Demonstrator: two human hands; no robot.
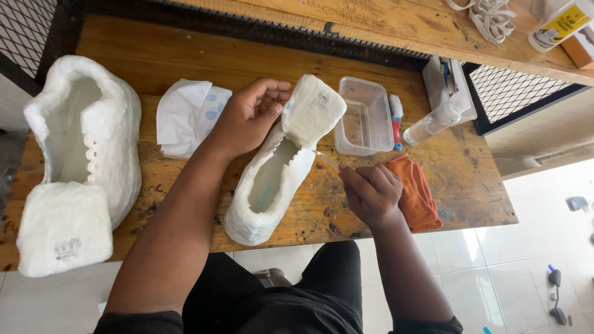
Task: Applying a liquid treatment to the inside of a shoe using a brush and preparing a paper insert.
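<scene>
So your left hand (247, 117) is wrapped around the heel end of the white wrapped shoe (278, 167), fingers curled over the tall back flap, grip closed on it. The shoe sits on the wooden table (185, 55), toe pointing toward you, right between your two hands. Your right hand (371, 193) has its fingertips pinched together on a thin pale brush (326, 159), its tip touching the shoe's side near the opening.

My guess is the shoe handles light and kinda fragile, like tissue layers over a shoe, soft on the surface and probably damp, so holding it by the stiffer heel flap like you do seems smart. Squeeze the side and it'd likely dent or tear.

Nearby: a clear plastic tub (364, 117), an orange cloth (416, 188) just beside your right hand, a small spray bottle (433, 122), tissue pack (189, 114), and a bigger wrapped shoe (86, 142) off to the left.

Can't tell what's actually in the tub, and the brush tip is too small to make out. Your palm hides part of the handle.
</scene>
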